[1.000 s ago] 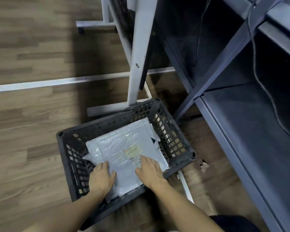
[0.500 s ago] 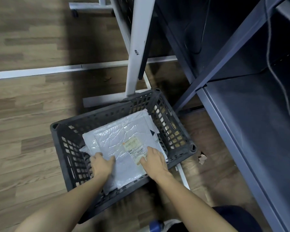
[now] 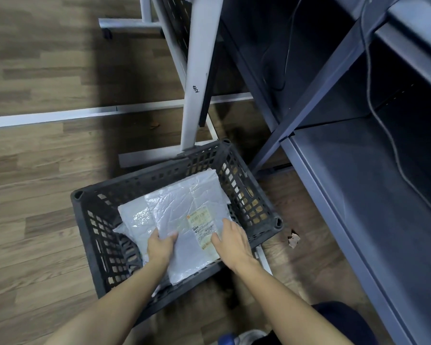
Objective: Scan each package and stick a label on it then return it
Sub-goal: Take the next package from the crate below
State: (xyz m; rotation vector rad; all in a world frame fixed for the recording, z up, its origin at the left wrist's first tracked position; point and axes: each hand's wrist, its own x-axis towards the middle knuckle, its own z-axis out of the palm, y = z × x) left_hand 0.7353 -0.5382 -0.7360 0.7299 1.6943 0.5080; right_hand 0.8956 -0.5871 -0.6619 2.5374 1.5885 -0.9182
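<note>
A dark plastic crate stands on the wooden floor in front of me. Inside it lie white plastic mailer packages, stacked. The top package carries a printed shipping label near its right side. My left hand grips the top package's left edge, thumb on top and fingers curled under it. My right hand lies flat on the package beside the label, fingers spread. Another package shows underneath at the left.
A grey metal shelf unit runs along the right, with cables hanging over its lower shelf. A white table leg and its floor rails stand just behind the crate. A scrap of cardboard lies on the floor to the crate's right.
My left hand has shifted from lying flat on the package to gripping its left edge. The package has lifted and turned slightly. My right hand moved a little to the right.
</note>
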